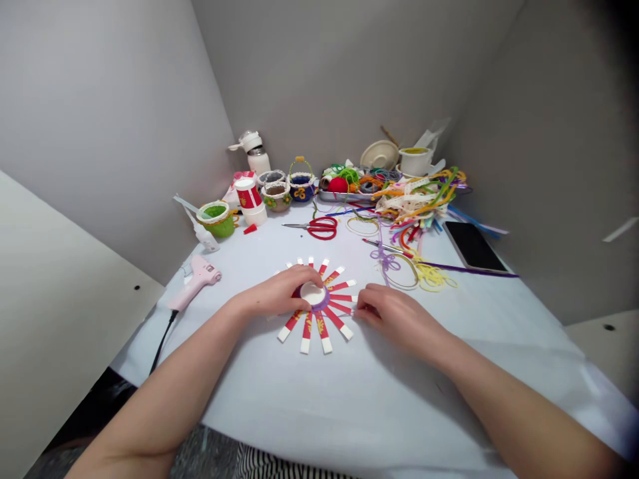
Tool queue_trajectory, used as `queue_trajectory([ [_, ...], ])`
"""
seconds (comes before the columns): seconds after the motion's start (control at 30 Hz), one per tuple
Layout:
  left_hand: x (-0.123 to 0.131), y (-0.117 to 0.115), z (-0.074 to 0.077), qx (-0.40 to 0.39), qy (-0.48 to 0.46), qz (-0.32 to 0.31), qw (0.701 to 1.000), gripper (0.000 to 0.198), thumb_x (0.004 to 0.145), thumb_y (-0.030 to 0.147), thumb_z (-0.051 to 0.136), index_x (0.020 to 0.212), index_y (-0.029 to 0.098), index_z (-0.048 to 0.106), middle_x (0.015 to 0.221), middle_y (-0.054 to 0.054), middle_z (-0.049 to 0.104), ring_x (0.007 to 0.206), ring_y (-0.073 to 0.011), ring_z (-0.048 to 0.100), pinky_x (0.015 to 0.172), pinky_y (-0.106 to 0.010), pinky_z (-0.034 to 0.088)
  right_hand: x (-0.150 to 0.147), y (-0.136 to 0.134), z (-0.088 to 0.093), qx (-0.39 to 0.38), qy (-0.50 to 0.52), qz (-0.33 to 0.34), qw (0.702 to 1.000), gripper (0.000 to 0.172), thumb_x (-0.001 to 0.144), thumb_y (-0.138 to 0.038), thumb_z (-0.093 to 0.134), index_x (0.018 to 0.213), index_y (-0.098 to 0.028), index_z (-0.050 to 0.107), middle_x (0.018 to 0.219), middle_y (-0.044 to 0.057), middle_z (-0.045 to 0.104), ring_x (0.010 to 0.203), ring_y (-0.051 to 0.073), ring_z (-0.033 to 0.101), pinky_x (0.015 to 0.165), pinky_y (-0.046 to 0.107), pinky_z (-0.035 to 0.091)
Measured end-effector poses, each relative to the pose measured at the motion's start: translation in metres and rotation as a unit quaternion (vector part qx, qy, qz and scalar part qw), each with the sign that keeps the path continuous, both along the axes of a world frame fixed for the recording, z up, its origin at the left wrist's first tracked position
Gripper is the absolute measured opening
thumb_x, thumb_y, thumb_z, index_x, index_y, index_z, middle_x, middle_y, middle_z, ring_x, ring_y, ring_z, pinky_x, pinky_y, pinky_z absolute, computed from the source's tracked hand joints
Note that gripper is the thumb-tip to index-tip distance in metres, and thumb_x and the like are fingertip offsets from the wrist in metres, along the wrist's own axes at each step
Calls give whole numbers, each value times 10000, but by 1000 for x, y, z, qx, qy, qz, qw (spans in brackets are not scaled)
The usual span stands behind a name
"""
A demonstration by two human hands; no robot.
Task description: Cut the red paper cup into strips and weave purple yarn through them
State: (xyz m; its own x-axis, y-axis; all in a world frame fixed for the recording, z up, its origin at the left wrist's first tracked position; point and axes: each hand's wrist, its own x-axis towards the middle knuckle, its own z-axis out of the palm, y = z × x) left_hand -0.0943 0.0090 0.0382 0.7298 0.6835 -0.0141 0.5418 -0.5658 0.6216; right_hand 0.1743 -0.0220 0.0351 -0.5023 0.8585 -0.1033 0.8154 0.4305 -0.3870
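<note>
A paper cup cut into red-and-white strips lies fanned out flat [319,313] on the white table, its round white base [313,293] in the middle with purple cord around it. My left hand [279,293] rests on the left side of the fan, fingers curled against the base. My right hand [394,316] sits at the fan's right edge, its fingers pinched together at the tip of one strip.
A pink glue gun [196,281] lies at the left with its cord over the table edge. Red scissors [319,227], small decorated cups [275,194], a green cup [217,218], yarn and pipe cleaners [414,199] crowd the back. A phone [473,246] lies at right.
</note>
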Motion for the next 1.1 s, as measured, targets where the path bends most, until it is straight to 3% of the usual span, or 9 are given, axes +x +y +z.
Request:
queue_trajectory([
  [0.2, 1, -3, -1, -4, -2, -14, 1000, 368, 810, 136, 616, 1165, 229, 578, 1269, -66, 611, 1208, -267, 527, 1057, -429, 419, -5, 16, -19, 50, 39, -94, 994, 159, 931, -237, 564, 787, -193, 616, 836, 33, 659, 778, 174, 582, 674, 271, 353],
  [0.43, 12, -14, 0, 47, -21, 9, 999, 389, 805, 97, 565, 1173, 220, 547, 1272, -87, 577, 1221, -253, 525, 1051, -404, 443, -8, 19, -32, 64, 53, -96, 992, 149, 920, -272, 562, 794, -203, 605, 838, 25, 669, 742, 165, 575, 651, 264, 344],
  [0.7, 41, -27, -24, 116, 13, 189, 975, 447, 675, 21, 508, 1077, 215, 541, 1190, -86, 601, 1167, -293, 528, 1017, -482, 450, -10, 18, -29, 70, 55, -104, 991, 166, 915, -269, 550, 765, -206, 587, 805, 21, 672, 710, 158, 563, 628, 262, 326],
  [0.87, 46, -31, -24, 94, -1, 244, 965, 386, 777, 178, 630, 1151, 224, 546, 1226, -90, 621, 1190, -325, 535, 1019, -521, 442, -10, 19, -31, 77, 56, -103, 990, 153, 905, -270, 563, 768, -207, 589, 800, 19, 667, 718, 161, 560, 623, 265, 322],
  [1.1, 35, -21, -22, 82, -22, 191, 978, 383, 834, 194, 671, 1197, 213, 549, 1260, -103, 632, 1228, -296, 557, 1048, -466, 466, -6, 20, -29, 53, 75, -87, 992, 118, 899, -244, 581, 793, -204, 615, 808, 16, 663, 715, 154, 567, 643, 259, 352],
])
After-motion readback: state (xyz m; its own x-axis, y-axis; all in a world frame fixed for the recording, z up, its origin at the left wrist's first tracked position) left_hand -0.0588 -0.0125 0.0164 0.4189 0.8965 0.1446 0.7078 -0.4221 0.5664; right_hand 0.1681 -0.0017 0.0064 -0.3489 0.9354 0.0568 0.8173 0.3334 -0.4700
